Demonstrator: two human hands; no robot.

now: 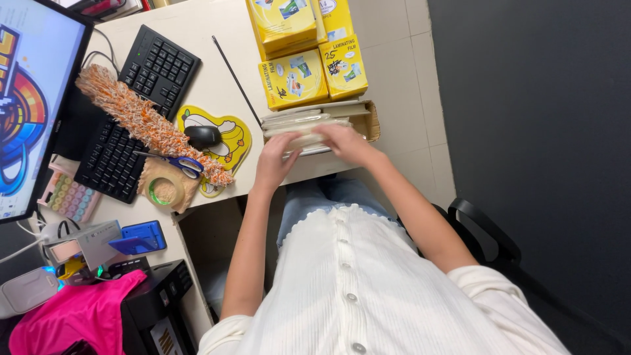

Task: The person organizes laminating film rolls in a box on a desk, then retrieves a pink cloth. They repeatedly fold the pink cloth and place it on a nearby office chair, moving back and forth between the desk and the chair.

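Observation:
My left hand (276, 160) and my right hand (346, 142) both rest on a stack of pale sheets (299, 123) at the near edge of the white desk (210, 85). The stack lies in a shallow cardboard box (373, 118). My left hand grips the stack's near left end with its fingers curled over it. From the right, my right hand lies across the top with its fingers closed on the sheets. Just beyond the stack stand several yellow boxes of laminating film (294, 80).
Left of my hands lie a black mouse (202, 136) on a yellow mouse pad (233, 141), an orange-white duster (141, 118), blue-handled scissors (181, 162), a tape roll (164, 190) and a black keyboard (135, 105). A monitor (29, 98) stands far left. A black chair (490, 236) is at right.

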